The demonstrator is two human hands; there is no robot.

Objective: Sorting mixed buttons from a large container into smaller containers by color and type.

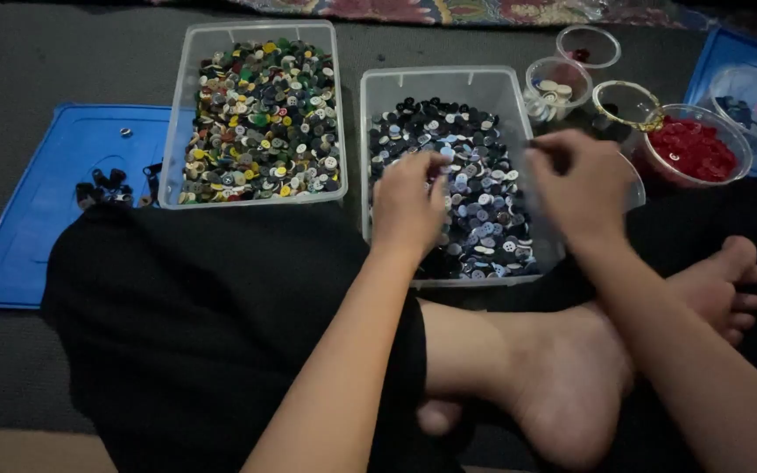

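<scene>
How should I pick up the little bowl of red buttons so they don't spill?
Hold the bowl of red buttons by its clear round wall, one hand each side, coming from above. It stands upright and open-topped, with other small bowls close on its left, so lifting it level is probably safest.

Two bins of buttons sit side by side on the floor. The left hand (407, 203) is in the right bin (449, 83); the right hand (582, 186) is at its right edge. The left bin (256, 31) has a lid (45, 219) on its left. Small bowls (571, 74) stand behind and right.
</scene>
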